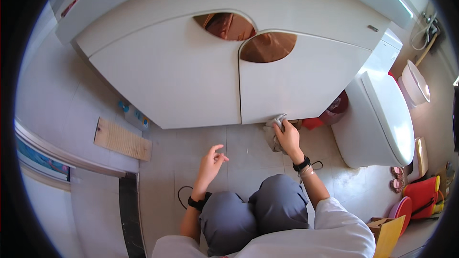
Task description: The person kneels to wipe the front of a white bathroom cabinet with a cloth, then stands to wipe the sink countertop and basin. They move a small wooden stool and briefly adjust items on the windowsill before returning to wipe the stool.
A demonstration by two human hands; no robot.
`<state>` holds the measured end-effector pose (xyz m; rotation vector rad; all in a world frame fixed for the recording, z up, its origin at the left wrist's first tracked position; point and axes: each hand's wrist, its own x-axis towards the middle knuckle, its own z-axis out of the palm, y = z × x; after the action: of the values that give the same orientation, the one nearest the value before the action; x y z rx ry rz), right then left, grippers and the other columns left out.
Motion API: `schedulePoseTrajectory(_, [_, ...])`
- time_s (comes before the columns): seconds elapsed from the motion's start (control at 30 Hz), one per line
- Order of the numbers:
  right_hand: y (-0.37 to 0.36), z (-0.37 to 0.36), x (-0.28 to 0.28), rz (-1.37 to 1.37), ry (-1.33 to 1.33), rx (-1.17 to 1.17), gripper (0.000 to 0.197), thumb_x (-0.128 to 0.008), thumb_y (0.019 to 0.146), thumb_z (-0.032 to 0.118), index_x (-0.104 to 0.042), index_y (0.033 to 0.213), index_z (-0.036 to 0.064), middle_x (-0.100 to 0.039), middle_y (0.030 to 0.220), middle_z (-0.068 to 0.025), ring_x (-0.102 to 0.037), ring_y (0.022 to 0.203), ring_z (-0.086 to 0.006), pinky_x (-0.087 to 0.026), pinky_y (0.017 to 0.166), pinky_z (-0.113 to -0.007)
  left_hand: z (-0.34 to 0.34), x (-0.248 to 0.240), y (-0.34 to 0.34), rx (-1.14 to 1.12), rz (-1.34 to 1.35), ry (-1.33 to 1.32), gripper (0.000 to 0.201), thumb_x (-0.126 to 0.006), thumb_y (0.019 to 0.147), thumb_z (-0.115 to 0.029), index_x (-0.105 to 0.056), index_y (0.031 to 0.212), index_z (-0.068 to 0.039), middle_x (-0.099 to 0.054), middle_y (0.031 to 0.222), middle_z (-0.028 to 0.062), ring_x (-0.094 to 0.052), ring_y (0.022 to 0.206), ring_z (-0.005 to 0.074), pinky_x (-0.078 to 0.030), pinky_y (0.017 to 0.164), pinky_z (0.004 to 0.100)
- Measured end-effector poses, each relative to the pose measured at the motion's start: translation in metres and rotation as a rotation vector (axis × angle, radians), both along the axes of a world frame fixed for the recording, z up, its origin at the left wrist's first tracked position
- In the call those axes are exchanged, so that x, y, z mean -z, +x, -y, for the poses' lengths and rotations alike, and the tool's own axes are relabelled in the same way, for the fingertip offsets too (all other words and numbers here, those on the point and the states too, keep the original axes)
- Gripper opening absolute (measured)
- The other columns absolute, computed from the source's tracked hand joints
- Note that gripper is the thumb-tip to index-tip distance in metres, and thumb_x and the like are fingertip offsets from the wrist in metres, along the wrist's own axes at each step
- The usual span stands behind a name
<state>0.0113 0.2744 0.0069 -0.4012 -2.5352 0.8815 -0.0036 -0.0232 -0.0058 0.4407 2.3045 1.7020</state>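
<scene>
My right hand (288,136) grips a crumpled grey cloth (273,136) at the lower edge of the white cabinet's right door (301,86). Part of the cloth hangs down below the fingers, over the tiled floor. To the left, my left hand (212,163) is raised in front of the cabinet, its fingers loosely curled and apart, with nothing in it. The left door (162,71) stands beyond that hand, and the two do not touch. Both cabinet doors are closed, each with a brown leaf-shaped panel near the top.
A white toilet (382,114) stands right of the cabinet, with a dark red bin (335,107) between them. A wooden washboard (123,139) and bottles (136,116) are at the left. Behind the toilet are a white basin (415,83) and a red bucket (421,196).
</scene>
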Motion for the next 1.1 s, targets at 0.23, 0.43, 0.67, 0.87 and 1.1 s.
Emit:
schedulePoseTrajectory(0.23, [0.045,-0.048,-0.076,-0.595,0.105,0.061,0.047,-0.058,0.076,-0.003,-0.052,0.122,-0.0015,-0.037,0.140,-0.0203,-0.036,0.130,-0.0382,-0.028,0.108,-0.043,-0.002,-0.003,-0.015,0.036,0.004,-0.024,0.021,-0.052,0.092,-0.004,-0.057,0.111,0.001,-0.069,0.082,0.0120,-0.067,0.078,0.0159,-0.052,0.070,0.0261])
schedulePoseTrajectory(0.43, [0.035,-0.106,-0.150,-0.934,0.381,0.246,0.043,-0.051,0.082,-0.006,-0.053,0.125,-0.0015,-0.029,0.146,-0.0217,-0.030,0.135,-0.0399,-0.024,0.111,-0.044,-0.012,-0.013,-0.025,0.067,-0.048,-0.020,0.020,-0.049,0.093,-0.005,-0.059,0.108,0.003,-0.069,0.083,0.0129,-0.066,0.077,0.0155,-0.051,0.070,0.0263])
schedulePoseTrajectory(0.67, [0.010,-0.144,-0.242,-1.070,0.555,0.223,0.043,-0.057,0.080,-0.002,-0.063,0.120,0.0104,-0.038,0.142,-0.0186,-0.038,0.129,-0.0360,-0.030,0.107,-0.043,-0.018,-0.025,-0.031,0.078,-0.053,-0.101,0.019,-0.050,0.092,-0.003,-0.060,0.107,0.001,-0.070,0.083,0.0116,-0.066,0.077,0.0152,-0.050,0.067,0.0248])
schedulePoseTrajectory(0.87, [-0.026,-0.153,-0.273,-0.990,0.778,0.242,0.040,-0.065,0.080,0.022,-0.064,0.120,0.0269,-0.047,0.137,-0.0050,-0.041,0.120,-0.0330,-0.025,0.104,-0.053,-0.021,-0.022,-0.038,0.066,-0.029,-0.122,0.019,-0.049,0.092,-0.003,-0.060,0.108,0.001,-0.070,0.083,0.0110,-0.066,0.076,0.0146,-0.050,0.067,0.0252])
schedulePoseTrajectory(1.1, [-0.029,-0.158,-0.200,-0.865,0.691,0.256,0.043,-0.063,0.082,0.019,-0.061,0.124,0.0258,-0.048,0.133,-0.0070,-0.037,0.124,-0.0366,-0.022,0.106,-0.056,-0.026,-0.020,-0.041,0.059,-0.028,-0.112,0.019,-0.049,0.092,-0.004,-0.060,0.107,0.001,-0.069,0.082,0.0108,-0.066,0.076,0.0145,-0.050,0.068,0.0246])
